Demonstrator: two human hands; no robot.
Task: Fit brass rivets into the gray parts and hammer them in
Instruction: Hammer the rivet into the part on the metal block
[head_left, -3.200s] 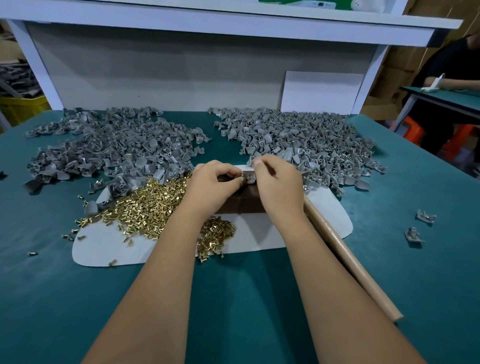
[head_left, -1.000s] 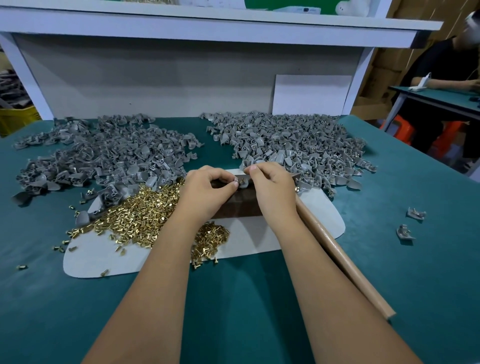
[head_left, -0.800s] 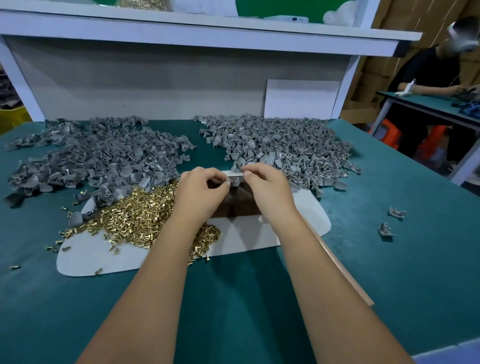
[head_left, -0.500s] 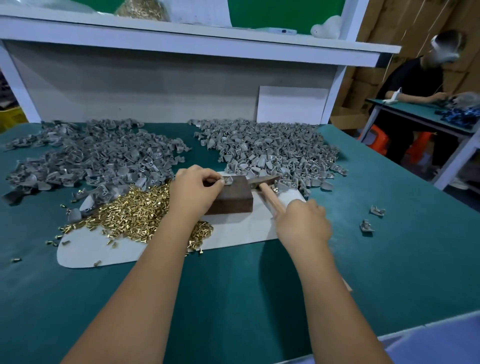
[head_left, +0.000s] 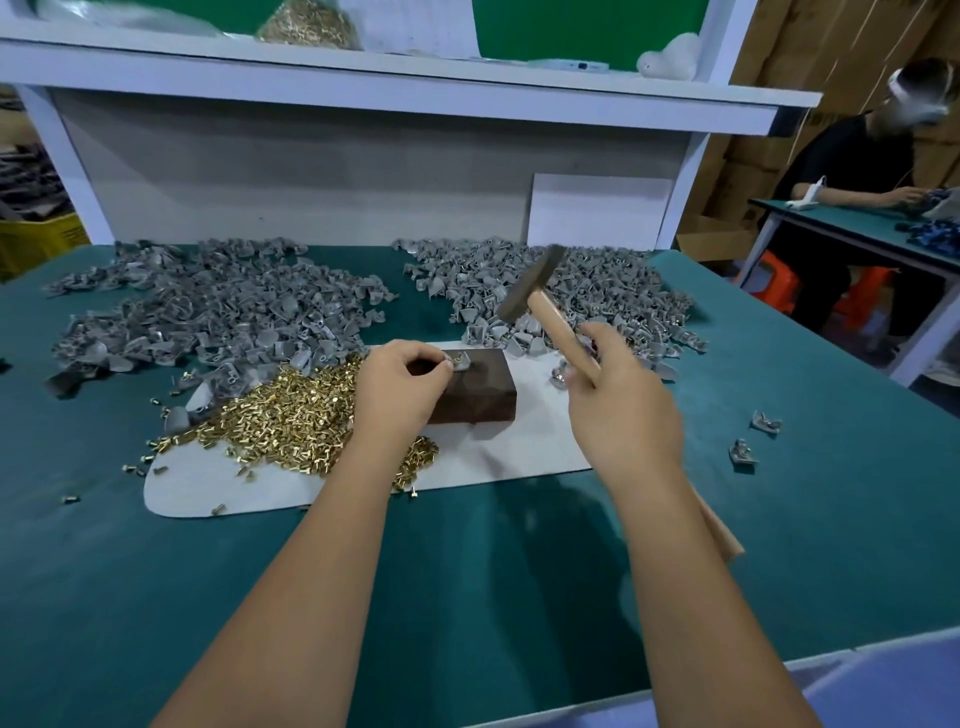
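My left hand (head_left: 402, 387) pinches a small gray part (head_left: 461, 360) with a brass rivet in it against the top of a dark brown block (head_left: 478, 394). My right hand (head_left: 621, 402) grips the wooden handle of a hammer (head_left: 535, 283), whose metal head is raised above and to the right of the block. A heap of brass rivets (head_left: 291, 415) lies left of the block on a white mat (head_left: 524, 452). Two big piles of gray parts (head_left: 208, 306) (head_left: 587, 286) fill the back of the green table.
Two separate gray parts (head_left: 743, 454) (head_left: 765, 422) lie on the green cloth at the right. A white shelf frame (head_left: 363, 98) and a white board (head_left: 597, 210) stand behind the piles. A person sits at another table (head_left: 852, 223) at far right.
My right hand let go of the gray part, took the hammer by its handle and lifted its head above the block. My left hand stayed on the part.
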